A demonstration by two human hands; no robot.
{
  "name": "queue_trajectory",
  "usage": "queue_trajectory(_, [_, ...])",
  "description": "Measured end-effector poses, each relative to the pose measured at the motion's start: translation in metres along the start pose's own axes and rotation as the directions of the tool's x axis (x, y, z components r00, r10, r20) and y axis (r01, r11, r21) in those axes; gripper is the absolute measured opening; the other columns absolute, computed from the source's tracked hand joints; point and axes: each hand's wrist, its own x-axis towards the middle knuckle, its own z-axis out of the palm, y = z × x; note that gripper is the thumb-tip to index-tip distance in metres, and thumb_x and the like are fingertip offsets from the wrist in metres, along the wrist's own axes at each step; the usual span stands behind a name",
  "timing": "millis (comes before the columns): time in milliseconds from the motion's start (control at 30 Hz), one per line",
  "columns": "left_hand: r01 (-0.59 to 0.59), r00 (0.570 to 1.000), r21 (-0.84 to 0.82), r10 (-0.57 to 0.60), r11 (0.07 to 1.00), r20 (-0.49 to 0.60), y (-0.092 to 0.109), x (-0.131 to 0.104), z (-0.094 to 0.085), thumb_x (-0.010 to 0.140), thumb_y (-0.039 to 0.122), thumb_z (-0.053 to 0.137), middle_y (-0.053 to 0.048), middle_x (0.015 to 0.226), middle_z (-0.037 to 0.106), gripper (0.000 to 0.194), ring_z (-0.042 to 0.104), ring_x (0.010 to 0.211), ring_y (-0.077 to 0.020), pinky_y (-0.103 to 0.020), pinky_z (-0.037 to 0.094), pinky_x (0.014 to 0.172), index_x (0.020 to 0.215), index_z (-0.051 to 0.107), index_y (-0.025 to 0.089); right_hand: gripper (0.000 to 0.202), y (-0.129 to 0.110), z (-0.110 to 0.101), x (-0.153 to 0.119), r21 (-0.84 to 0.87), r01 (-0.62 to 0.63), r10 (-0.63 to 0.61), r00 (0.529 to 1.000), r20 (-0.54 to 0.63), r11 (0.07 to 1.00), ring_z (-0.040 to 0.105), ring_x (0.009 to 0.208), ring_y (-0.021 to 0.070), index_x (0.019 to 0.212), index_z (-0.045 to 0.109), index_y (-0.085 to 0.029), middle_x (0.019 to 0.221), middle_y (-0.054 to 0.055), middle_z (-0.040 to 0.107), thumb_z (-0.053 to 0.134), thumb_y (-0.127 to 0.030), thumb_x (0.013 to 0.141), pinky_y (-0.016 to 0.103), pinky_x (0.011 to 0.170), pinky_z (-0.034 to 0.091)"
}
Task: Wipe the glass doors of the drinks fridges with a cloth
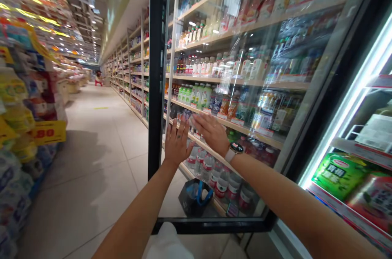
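In the head view a glass door with a black frame stands swung open before me. My left hand lies flat against the glass near the frame's left side, its fingers spread and a ring on one of them. Beside it, my right hand is laid on the glass with fingers stretched out to the left. A small pale patch shows at its fingertips; I cannot make out whether it is a cloth or a reflection. A watch with a light strap sits on my right wrist.
Through the glass appear shelves with several rows of bottles and a dark box-like bag with a blue handle on the floor. At right is a lit cooler with a green package. Stacked goods with a yellow price sign line the aisle's left.
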Motion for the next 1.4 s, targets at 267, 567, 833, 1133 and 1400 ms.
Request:
queue_trajectory(267, [-0.013,1.000,0.008,0.012,1.000,0.005,-0.004,0.000,0.004,0.095,0.056,0.030,-0.016,0.157,0.028,0.077,0.008,0.149,-0.0307,-0.048,0.012,0.120,0.153,0.016,0.008,0.040,-0.036,0.020,-0.093,0.073,0.274,-0.283,0.941,0.186,0.959,0.049,0.132,0.0135,0.136,0.052,-0.020,0.138,0.004,0.058,0.044,-0.017,0.097,0.032,0.109,0.045])
queue_trajectory(567, [-0.003,0.999,0.030,0.002,1.000,0.036,-0.002,-0.001,0.000,0.095,0.053,0.031,-0.016,0.156,0.030,0.074,0.007,0.149,-0.0308,-0.048,0.012,0.120,0.153,0.017,0.008,0.057,0.036,-0.022,0.005,-0.010,-0.091,0.090,0.992,-0.091,0.996,0.018,0.149,0.0177,0.147,0.037,-0.024,0.150,0.005,0.044,0.035,-0.004,0.094,0.048,0.121,0.024])
queue_trajectory(833, [-0.014,1.000,0.037,0.014,0.999,-0.005,-0.001,-0.001,0.002,0.096,0.051,0.029,-0.015,0.157,0.029,0.072,0.005,0.150,-0.0293,-0.047,0.012,0.120,0.153,0.017,0.008,0.046,-0.025,0.014,-0.056,-0.027,0.058,-0.058,0.998,-0.022,0.998,0.041,0.139,0.0158,0.137,0.051,-0.021,0.139,0.004,0.057,0.040,-0.009,0.095,0.036,0.115,0.037])
queue_trajectory(1133, [-0.001,1.000,0.024,0.001,1.000,0.012,0.000,-0.001,0.000,0.096,0.052,0.029,-0.015,0.156,0.031,0.073,0.007,0.150,-0.0296,-0.047,0.012,0.120,0.152,0.020,0.008,0.040,-0.031,0.015,-0.079,0.022,0.309,-0.310,0.944,0.112,0.951,0.044,0.136,0.0138,0.135,0.054,-0.022,0.142,0.003,0.055,0.044,-0.015,0.097,0.032,0.111,0.041])
queue_trajectory(1400, [-0.014,1.000,-0.008,0.014,1.000,-0.012,-0.001,0.000,-0.001,0.096,0.050,0.030,-0.015,0.157,0.029,0.072,0.004,0.150,-0.0289,-0.048,0.013,0.120,0.153,0.015,0.009,0.062,0.040,-0.023,0.025,-0.041,-0.134,0.128,0.986,-0.111,0.990,0.018,0.149,0.0178,0.150,0.030,-0.029,0.153,0.002,0.040,0.032,-0.003,0.093,0.049,0.122,0.020])
